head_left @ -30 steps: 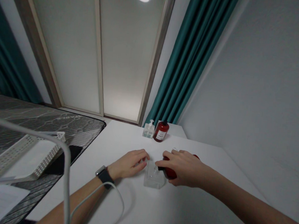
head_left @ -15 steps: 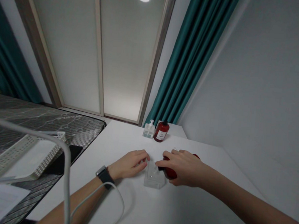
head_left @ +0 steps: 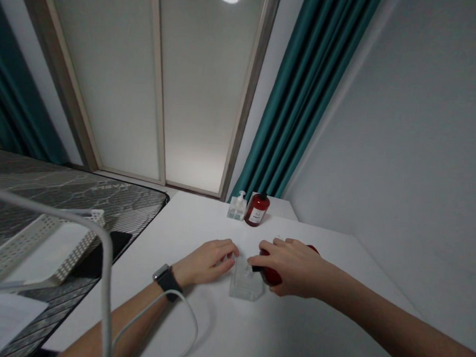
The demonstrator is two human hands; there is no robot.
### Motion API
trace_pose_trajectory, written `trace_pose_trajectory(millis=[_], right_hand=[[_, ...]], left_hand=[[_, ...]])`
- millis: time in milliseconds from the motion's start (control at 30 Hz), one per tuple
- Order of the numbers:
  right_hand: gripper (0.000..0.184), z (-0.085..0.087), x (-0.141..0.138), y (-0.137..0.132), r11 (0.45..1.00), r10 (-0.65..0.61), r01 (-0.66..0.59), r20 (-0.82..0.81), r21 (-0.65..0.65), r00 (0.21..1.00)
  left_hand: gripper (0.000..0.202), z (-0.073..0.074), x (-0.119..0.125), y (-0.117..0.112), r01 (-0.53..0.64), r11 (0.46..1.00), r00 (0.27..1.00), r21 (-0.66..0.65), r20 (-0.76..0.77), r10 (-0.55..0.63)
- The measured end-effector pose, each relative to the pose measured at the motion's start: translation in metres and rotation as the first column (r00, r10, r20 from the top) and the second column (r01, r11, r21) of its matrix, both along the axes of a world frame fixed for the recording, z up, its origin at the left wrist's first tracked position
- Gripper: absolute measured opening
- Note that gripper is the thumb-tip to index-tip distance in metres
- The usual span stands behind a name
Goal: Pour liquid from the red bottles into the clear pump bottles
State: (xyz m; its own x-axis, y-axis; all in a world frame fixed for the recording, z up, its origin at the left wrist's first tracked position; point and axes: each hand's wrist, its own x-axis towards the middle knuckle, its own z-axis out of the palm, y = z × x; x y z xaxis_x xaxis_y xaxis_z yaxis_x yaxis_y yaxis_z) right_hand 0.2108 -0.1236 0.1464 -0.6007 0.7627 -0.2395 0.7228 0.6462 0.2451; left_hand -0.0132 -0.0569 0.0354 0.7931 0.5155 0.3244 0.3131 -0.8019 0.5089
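Note:
My right hand [head_left: 293, 265] is wrapped round a dark red bottle [head_left: 271, 276], which is tipped over with its black mouth end pointing left. That end hangs above a clear square plastic bottle [head_left: 244, 286] on the white table. With bent fingers and thumb, my left hand [head_left: 211, 261] is closed at the upper left edge of the clear bottle. Its grip there is partly hidden. I cannot make out any liquid flowing between the two bottles. Much of the red bottle is covered by my right hand.
At the table's [head_left: 162, 325] far end stand a clear pump bottle [head_left: 237, 207] and a second red bottle [head_left: 256, 210] with a white label. A white cable [head_left: 190, 311] loops over my left forearm. Off to the left sits a white perforated basket [head_left: 16, 250].

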Motion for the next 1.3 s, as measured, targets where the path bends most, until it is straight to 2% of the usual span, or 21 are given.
trace_pose_trajectory(millis=[467,933,1300], right_hand=[[0.042,-0.0008,0.0004,-0.0005,0.999,0.02,-0.02,0.015,0.026,1.0],[0.042,-0.0001,-0.0003,0.0003,1.0,0.022,-0.022,0.004,0.017,1.0],[0.044,-0.0003,0.0,0.0,0.999,0.033,-0.033,0.006,0.02,0.999]], left_hand=[[0.018,-0.0026,-0.0005,0.002,0.004,1.0,1.0,0.002,0.0,-0.004],[0.014,0.0034,-0.0003,-0.0018,0.001,1.0,1.0,-0.014,-0.006,-0.001],[0.016,0.0024,-0.0006,-0.0009,0.001,1.0,1.0,-0.016,-0.005,-0.001]])
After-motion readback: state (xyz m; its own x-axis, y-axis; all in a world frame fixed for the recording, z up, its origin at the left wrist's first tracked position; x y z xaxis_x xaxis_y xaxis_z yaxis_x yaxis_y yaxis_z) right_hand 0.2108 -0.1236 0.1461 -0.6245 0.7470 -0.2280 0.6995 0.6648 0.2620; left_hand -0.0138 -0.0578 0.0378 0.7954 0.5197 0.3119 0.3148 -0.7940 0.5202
